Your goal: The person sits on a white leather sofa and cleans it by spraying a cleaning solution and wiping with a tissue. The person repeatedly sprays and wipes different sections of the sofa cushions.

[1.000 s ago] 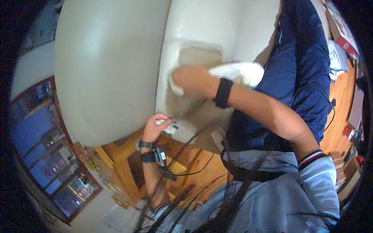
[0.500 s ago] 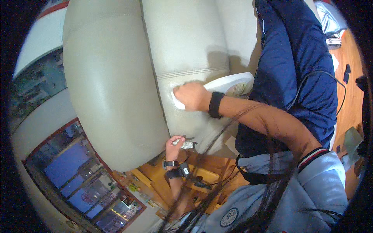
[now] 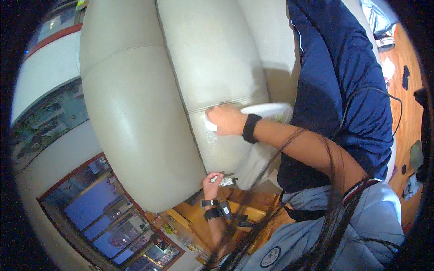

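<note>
My right hand (image 3: 226, 120) is closed round a white bottle (image 3: 266, 109) that bears a label. The wider end of the bottle sticks out toward my legs, and a white part shows at the other side of my fist. That part is against the pale leather sofa backrest (image 3: 217, 58), just below a stitched seam. A shiny, wet-looking patch (image 3: 214, 147) lies on the leather under my fist. Lower down, my left hand (image 3: 211, 183) is closed on a small crumpled white packet (image 3: 223, 181), beside the sofa's edge. What my fingers cover of either thing is hidden.
My legs in dark blue trousers (image 3: 334, 81) stretch along the sofa seat, with a black cable (image 3: 377, 90) across them. A wooden table (image 3: 190, 221) with small items stands past my left hand. Small things lie on the wooden floor (image 3: 398, 117) at right.
My right fist and the bottle have moved up toward the stitched seam on the leather. My left hand stays beside the sofa's edge with the packet. The whole view has shifted slightly.
</note>
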`<control>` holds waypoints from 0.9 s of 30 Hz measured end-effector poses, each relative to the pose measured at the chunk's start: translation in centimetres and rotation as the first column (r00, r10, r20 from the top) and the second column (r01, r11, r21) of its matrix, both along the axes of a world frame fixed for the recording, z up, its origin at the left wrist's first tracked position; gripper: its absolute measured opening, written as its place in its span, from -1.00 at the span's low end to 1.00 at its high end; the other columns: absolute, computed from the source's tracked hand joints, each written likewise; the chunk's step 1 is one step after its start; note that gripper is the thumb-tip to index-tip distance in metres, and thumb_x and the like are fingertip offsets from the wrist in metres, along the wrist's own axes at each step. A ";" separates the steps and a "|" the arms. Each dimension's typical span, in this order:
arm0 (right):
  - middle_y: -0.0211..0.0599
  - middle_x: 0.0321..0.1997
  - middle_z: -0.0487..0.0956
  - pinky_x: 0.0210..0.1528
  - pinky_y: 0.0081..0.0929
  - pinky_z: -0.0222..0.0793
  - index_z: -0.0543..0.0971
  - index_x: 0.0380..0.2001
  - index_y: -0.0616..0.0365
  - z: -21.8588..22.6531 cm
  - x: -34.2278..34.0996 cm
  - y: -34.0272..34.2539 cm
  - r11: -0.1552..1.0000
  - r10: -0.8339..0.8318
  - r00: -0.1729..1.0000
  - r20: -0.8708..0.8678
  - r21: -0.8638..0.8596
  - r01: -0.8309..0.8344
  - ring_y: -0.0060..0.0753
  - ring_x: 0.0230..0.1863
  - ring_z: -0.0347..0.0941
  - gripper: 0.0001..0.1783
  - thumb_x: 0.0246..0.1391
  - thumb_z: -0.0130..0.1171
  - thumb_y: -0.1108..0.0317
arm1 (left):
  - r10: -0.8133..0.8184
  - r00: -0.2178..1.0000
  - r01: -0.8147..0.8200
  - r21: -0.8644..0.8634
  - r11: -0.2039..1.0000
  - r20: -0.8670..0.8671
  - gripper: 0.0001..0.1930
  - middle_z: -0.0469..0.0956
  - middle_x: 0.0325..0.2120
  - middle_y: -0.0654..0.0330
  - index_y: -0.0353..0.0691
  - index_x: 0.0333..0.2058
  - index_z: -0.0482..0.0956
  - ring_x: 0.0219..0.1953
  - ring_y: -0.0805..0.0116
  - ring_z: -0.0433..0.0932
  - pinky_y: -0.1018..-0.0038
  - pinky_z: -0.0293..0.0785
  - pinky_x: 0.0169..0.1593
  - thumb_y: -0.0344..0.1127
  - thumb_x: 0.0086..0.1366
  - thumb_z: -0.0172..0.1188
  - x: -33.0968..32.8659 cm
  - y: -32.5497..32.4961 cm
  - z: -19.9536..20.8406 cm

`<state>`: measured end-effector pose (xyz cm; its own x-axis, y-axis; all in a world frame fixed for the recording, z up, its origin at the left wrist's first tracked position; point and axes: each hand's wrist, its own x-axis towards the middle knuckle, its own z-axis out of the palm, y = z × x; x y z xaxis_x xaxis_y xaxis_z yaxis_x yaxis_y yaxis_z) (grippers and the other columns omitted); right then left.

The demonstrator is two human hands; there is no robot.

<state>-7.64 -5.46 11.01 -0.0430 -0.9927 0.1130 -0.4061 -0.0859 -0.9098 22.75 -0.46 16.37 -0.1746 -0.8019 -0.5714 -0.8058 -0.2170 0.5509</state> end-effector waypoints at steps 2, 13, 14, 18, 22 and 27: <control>0.04 -0.60 0.49 -0.42 -0.17 0.40 0.52 -0.57 0.27 -0.1 -0.8 -0.3 0.999 0.013 1.000 -0.013 -0.042 -0.014 0.01 -0.47 0.49 -0.81 -0.30 0.11 0.36 | 0.028 1.000 -0.027 0.040 0.999 -0.007 -0.92 0.52 -0.47 0.37 -0.27 -0.42 0.56 -0.39 0.60 0.41 0.61 0.35 -0.22 -0.41 0.12 0.23 -0.6 0.0 0.3; -0.18 -0.65 0.51 -0.54 -0.19 0.45 0.47 -0.56 0.13 -4.9 4.4 8.1 0.830 0.463 0.851 -0.246 -0.217 -0.514 -0.12 -0.56 0.52 -0.83 -0.32 0.17 0.32 | 0.038 0.999 -0.037 0.053 0.998 -0.017 -0.92 0.52 -0.46 0.37 -0.27 -0.43 0.56 -0.37 0.60 0.41 0.58 0.34 -0.18 -0.41 0.11 0.23 -1.1 0.2 0.8; -0.18 -0.65 0.51 -0.53 -0.18 0.46 0.46 -0.55 0.13 -5.1 4.3 8.0 0.832 0.463 0.853 -0.242 -0.212 -0.512 -0.12 -0.56 0.53 -0.83 -0.31 0.17 0.33 | 0.034 0.999 -0.033 0.042 0.999 -0.016 -0.93 0.53 -0.47 0.37 -0.27 -0.43 0.55 -0.37 0.60 0.41 0.58 0.34 -0.18 -0.41 0.11 0.23 -1.0 0.2 0.7; -0.20 -0.61 0.51 -0.50 -0.21 0.44 0.42 -0.37 0.15 -4.4 2.1 4.7 0.892 0.301 0.922 -0.245 -0.270 -0.363 -0.09 -0.54 0.51 -0.76 -0.21 0.11 0.38 | 0.021 1.000 -0.021 0.027 0.999 -0.005 -0.94 0.53 -0.48 0.36 -0.29 -0.43 0.55 -0.36 0.59 0.42 0.58 0.35 -0.19 -0.44 0.11 0.21 -0.7 0.1 0.4; -0.20 -0.50 0.48 -0.44 -0.21 0.42 0.38 -0.35 0.17 -3.6 -1.4 1.4 0.935 0.128 0.955 -0.269 -0.289 -0.207 -0.15 -0.43 0.49 -0.77 -0.16 0.07 0.38 | 0.041 0.998 -0.036 0.089 0.995 -0.057 -0.94 0.54 -0.47 0.34 -0.30 -0.41 0.56 -0.36 0.59 0.43 0.60 0.36 -0.22 -0.46 0.12 0.18 -0.4 0.0 0.4; -0.25 -0.56 0.51 -0.45 -0.25 0.44 0.39 -0.38 0.17 -3.5 -0.3 3.6 0.895 0.280 0.888 -0.364 -0.235 -0.378 -0.12 -0.45 0.51 -0.71 -0.24 0.17 0.34 | 0.003 1.000 -0.001 0.144 0.990 -0.009 -0.88 0.55 -0.40 0.32 -0.30 -0.34 0.56 -0.35 0.59 0.44 0.61 0.36 -0.21 -0.40 0.15 0.19 -0.3 -0.3 0.4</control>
